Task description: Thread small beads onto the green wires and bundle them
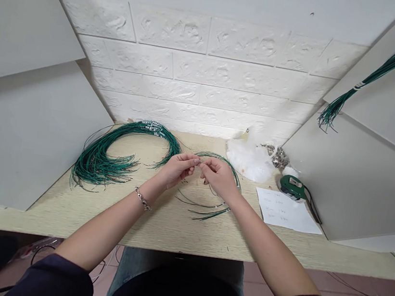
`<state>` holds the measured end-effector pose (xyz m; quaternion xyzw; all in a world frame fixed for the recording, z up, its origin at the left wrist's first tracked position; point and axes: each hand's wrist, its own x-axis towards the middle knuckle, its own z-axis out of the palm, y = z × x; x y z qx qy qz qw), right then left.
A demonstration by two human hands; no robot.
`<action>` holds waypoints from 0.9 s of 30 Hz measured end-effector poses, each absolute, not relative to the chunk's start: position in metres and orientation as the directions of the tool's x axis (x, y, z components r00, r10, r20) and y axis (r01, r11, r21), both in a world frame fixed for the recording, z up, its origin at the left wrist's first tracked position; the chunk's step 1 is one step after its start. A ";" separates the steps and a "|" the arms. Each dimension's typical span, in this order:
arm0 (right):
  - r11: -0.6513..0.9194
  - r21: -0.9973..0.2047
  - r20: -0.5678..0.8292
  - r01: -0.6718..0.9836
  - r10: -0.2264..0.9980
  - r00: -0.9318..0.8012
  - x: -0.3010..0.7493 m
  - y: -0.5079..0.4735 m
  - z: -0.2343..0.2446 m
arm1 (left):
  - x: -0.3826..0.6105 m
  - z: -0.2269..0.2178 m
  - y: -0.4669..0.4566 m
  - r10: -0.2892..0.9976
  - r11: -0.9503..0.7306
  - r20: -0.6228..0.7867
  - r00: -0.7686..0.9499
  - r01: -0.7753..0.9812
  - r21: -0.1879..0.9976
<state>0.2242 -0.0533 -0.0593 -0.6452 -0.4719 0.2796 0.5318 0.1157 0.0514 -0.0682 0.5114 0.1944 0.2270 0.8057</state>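
My left hand [180, 167] and my right hand [219, 174] meet fingertip to fingertip over the middle of the table. Both are closed in a pinch on what looks like the thin dark end of a wire; the exact spot between the fingers is too small to make out. Beneath and behind my right hand lies a small loop of green wires [213, 214], partly hidden by that hand and wrist. To the left of my left hand rests a thick curved bundle of green wires [95, 161] with white pieces along its top.
White plastic bags [250, 161] and a heap of small metal parts [280, 158] sit at the back right. In front are a green tape measure [292, 187] and a handwritten paper [285, 211]. Another green wire bundle [368, 80] hangs at the upper right. White panels flank the table [157, 232].
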 end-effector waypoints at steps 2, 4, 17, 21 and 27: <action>-0.014 -0.949 0.121 0.314 0.905 0.408 0.224 -0.053 -0.061 | 0.116 -0.070 0.052 0.588 0.323 -0.060 0.807 -0.166 0.932; -0.016 -0.936 0.150 0.353 0.886 0.439 0.224 -0.053 -0.062 | 0.116 -0.071 0.052 0.610 0.275 -0.032 0.792 -0.174 0.945; 0.004 -0.989 0.066 0.150 0.908 0.413 0.224 -0.049 -0.065 | 0.114 -0.069 0.048 0.539 0.232 0.038 0.841 -0.192 0.954; 0.038 -0.991 0.086 0.130 0.916 0.391 0.224 -0.049 -0.063 | 0.113 -0.067 0.049 0.578 0.245 0.004 0.816 -0.177 0.953; 0.008 -0.992 0.044 0.122 0.955 0.293 0.229 -0.048 -0.061 | 0.111 -0.058 0.059 0.752 0.344 -0.054 0.657 -0.321 0.883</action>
